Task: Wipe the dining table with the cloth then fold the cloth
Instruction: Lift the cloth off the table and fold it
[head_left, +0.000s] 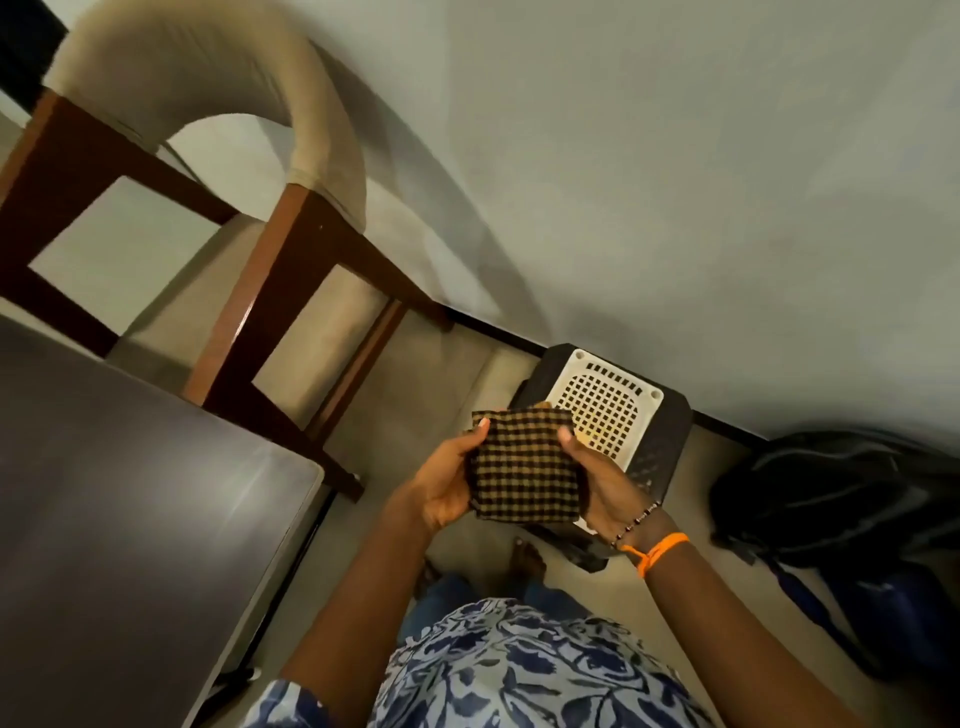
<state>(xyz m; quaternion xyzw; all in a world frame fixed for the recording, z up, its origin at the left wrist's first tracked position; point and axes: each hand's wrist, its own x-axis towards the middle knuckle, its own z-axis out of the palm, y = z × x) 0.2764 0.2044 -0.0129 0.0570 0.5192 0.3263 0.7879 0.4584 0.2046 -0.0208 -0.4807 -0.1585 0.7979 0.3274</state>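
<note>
the person stands beside the table (130, 493), holding the cloth (524, 465) in the air between both hands, clear of the tabletop. cloth is checked black and tan, folded to a small rectangle. left hand (447, 488) grips its left edge, thumb on top near the upper corner, fingers underneath. right hand (597, 480) grips the right edge, thumb pressed on the upper right, fingers hidden below. orange band (662, 551) and a bead bracelet (636, 522) on the right wrist. chair (249, 244) stands at the table's far side. dark box with a white grille (605, 410) sits on the floor by the wall, beyond the cloth. black bag (831, 493) lies on the floor to the right.
</note>
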